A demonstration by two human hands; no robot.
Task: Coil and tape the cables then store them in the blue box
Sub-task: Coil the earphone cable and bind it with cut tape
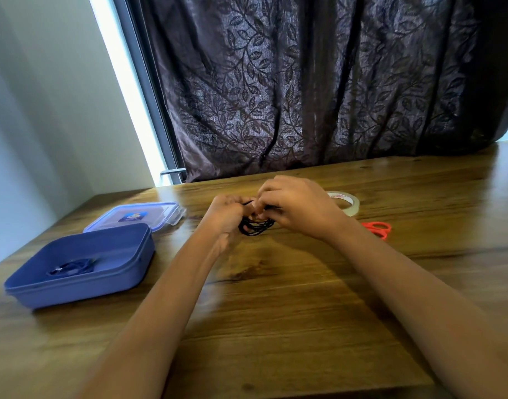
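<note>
Over the wooden tabletop (pixel 275 283), the left hand (pixel 228 214) grips the loops of the thin black cable coil (pixel 257 226), while the right hand (pixel 293 205) pinches its top with curled fingers. The clear tape roll (pixel 346 201) lies just beside the right hand at its 3 o'clock, so that hand is nearer. At 8 o'clock, the open blue plastic box (pixel 88 289) holds one coiled cable (pixel 72 267).

Black cable coil (pixel 257 226) held mid-table; second coil (pixel 71 267) inside open blue box (pixel 74 293); tape roll (pixel 350 203) right.
</note>
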